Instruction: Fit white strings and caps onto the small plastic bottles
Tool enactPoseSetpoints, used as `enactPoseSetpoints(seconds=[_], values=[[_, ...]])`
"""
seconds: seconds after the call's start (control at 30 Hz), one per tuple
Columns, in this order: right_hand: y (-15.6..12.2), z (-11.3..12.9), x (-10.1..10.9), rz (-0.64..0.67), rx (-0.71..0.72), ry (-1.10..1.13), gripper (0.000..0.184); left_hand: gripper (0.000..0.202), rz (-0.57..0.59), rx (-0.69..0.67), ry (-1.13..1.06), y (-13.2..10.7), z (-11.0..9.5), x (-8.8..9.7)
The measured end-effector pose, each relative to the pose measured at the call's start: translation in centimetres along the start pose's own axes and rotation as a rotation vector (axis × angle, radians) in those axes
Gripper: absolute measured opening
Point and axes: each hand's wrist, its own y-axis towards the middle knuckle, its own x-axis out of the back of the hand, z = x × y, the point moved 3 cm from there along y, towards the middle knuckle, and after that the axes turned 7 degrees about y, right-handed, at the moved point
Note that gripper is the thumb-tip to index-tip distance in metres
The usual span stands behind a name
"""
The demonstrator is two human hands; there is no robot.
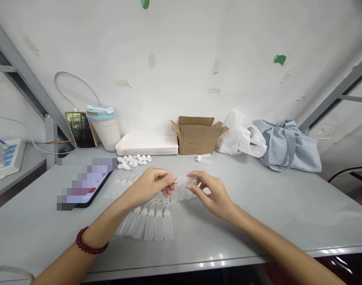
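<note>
A small translucent plastic bottle (186,181) lies sideways between my hands, above the table. My left hand (155,183) pinches its left end between thumb and fingers, hiding that end. The right end is gripped by the fingertips of my right hand (212,194). Below my left wrist is a front row of similar bottles (150,225) with white caps and thin curved tubes or loops. More bottles (117,188) lie in a row behind, partly covered by my left hand. Small white caps (133,160) are heaped beyond it.
A phone (93,186) lies at left; another phone (80,130) leans beside a lidded cup (103,128). Along the wall stand white flat stacked packaging (148,144), an open cardboard box (197,138), a white plastic bag (239,134) and a blue cloth bag (290,146). Loose bottles (203,159) lie before the box.
</note>
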Motion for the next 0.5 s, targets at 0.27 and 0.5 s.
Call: enactPoseSetpoints(seconds=[0.27, 0.5], values=[[-0.31, 0.12, 0.07, -0.066, 0.236, -0.156, 0.019, 0.040, 0.116, 0.041, -0.048, -0.15, -0.10, -0.47], [-0.25, 0.11, 0.20, -0.067, 0.263, -0.171, 0.021, 0.037, 0.052, -0.012, -0.045, -0.16, -0.38, -0.46]])
